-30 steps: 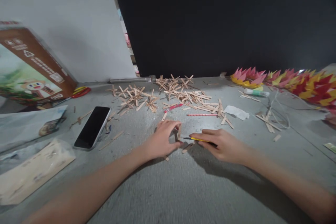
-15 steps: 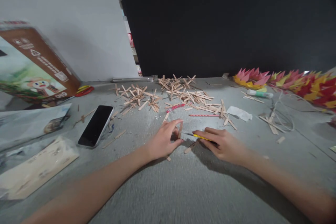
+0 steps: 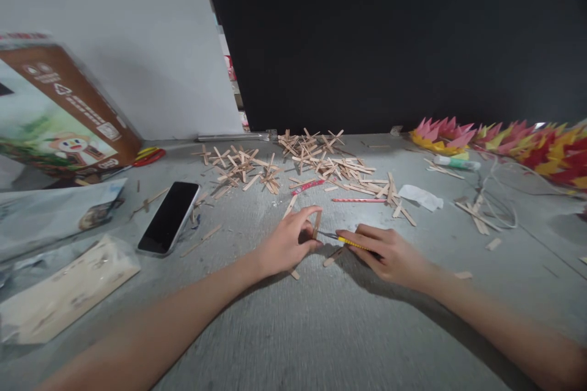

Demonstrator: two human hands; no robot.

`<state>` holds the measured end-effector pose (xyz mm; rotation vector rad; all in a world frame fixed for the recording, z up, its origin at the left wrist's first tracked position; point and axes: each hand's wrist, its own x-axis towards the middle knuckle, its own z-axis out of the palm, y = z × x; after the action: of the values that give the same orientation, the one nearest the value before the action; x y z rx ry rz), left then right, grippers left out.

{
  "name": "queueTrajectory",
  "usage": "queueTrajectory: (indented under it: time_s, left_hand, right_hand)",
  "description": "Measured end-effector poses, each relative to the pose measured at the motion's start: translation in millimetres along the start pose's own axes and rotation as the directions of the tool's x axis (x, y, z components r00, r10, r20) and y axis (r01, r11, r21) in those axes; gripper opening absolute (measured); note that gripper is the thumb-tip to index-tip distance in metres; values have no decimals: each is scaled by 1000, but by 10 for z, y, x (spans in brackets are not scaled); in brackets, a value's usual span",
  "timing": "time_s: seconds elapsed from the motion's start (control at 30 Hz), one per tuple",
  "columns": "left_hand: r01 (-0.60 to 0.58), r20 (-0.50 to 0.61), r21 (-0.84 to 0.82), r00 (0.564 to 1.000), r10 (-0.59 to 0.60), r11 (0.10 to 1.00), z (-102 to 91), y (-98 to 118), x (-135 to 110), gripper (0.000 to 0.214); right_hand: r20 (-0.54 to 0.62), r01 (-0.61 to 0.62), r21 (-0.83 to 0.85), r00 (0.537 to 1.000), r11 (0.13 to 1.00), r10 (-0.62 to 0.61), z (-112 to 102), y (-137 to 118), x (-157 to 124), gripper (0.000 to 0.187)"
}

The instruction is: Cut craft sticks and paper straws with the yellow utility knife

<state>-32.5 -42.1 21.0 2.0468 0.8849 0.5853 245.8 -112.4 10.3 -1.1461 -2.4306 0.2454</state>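
Note:
Between the thumb and fingers of my left hand (image 3: 287, 244) a small wooden craft stick (image 3: 317, 225) stands nearly upright. My right hand (image 3: 385, 253) is closed around a yellow utility knife (image 3: 351, 242), its blade pointing left at the stick's lower part. Whether the blade touches the wood is hard to tell. A loose stick piece (image 3: 332, 258) lies on the table below the knife, and another stick end (image 3: 294, 274) shows under my left hand. Behind the hands are a red patterned strip (image 3: 308, 187) and a red-striped pencil (image 3: 358, 200).
Many craft sticks, some joined into crosses, form a pile (image 3: 312, 159) at the back. A phone (image 3: 169, 219), plastic packets (image 3: 68, 287) and a brown printed bag (image 3: 68, 116) stand left. Right are a tissue (image 3: 420, 197), a glue stick (image 3: 456, 163), a cable (image 3: 512, 214) and paper petals (image 3: 550, 149).
Both hands hold nearly the same pose, with the knife blade still pointing at the stick. The whole view has shifted very slightly.

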Motion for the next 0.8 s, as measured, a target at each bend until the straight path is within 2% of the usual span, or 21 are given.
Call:
queueTrajectory:
  time_s: [0.3,0.53,0.67,0.8]
  left_hand:
    - [70,42,-151,997,-64,986,-29,23,23,58]
    - [74,35,-131,997,-70,989,-21,23,19,58]
    - [43,-8,-88,999,-44,995,-19,9,20,57]
    - [16,-22,-48,1000,-17,999,-13,-3,17,60]
  right_hand:
    - [23,54,-119,998,991,-52,19,20,-32,44]
    - [40,78,-174,997,982,-72,20,19,-49,46]
    - [20,95,-150,995,984,-93,28,-2,-49,48]
    - [46,133,-169,991,977,-127,50,-19,-51,49]
